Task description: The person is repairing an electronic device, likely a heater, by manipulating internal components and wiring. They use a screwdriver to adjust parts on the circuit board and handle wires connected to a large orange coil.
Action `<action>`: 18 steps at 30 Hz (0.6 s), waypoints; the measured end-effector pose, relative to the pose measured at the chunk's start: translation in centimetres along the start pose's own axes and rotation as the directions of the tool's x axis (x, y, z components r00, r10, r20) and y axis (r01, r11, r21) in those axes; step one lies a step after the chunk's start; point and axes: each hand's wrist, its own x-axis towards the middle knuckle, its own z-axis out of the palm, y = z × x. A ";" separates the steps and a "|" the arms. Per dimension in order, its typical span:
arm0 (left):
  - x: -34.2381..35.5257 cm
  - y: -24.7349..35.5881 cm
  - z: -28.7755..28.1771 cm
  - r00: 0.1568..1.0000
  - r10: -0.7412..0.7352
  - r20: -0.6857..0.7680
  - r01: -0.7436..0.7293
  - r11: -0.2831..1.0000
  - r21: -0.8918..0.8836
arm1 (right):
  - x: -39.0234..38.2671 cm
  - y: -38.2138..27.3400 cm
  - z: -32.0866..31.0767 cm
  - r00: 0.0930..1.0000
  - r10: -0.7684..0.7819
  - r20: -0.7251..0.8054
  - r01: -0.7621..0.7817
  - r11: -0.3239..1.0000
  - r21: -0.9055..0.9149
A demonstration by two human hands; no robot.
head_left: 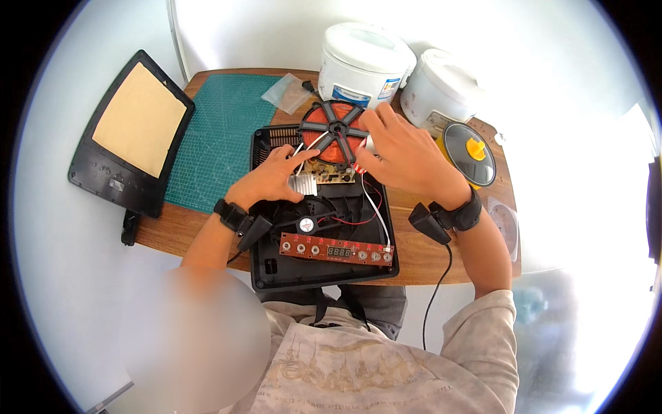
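Note:
An opened induction cooker's black base (324, 276) lies on the wooden table in front of me. Its copper coil (317, 145) on a black spoked frame sits at the far end. My left hand (276, 176) rests over the near side of the coil, thumb and fingers apart, beside the silver heat sink (303, 184) and the circuit board (334, 174). Closed at the coil's right edge, my right hand (403, 155) grips a small white thing with red markings (369, 145), mostly hidden by the fingers. A red control board (338, 250) lies across the near part of the base, wired to a white cable.
Left of the base are a green cutting mat (217, 131) and a leaning black panel with a beige sheet (131, 131). Two white rice cookers (365, 58) stand behind. At the right sits a round container with a clear lid and yellow knob (469, 155). A plastic bag (288, 93) lies behind.

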 end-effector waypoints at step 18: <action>0.0 0.3 -0.3 0.998 -0.032 0.052 0.033 0.999 -0.015 | 0.5 2.4 2.1 0.977 -0.178 -0.117 0.193 0.972 0.136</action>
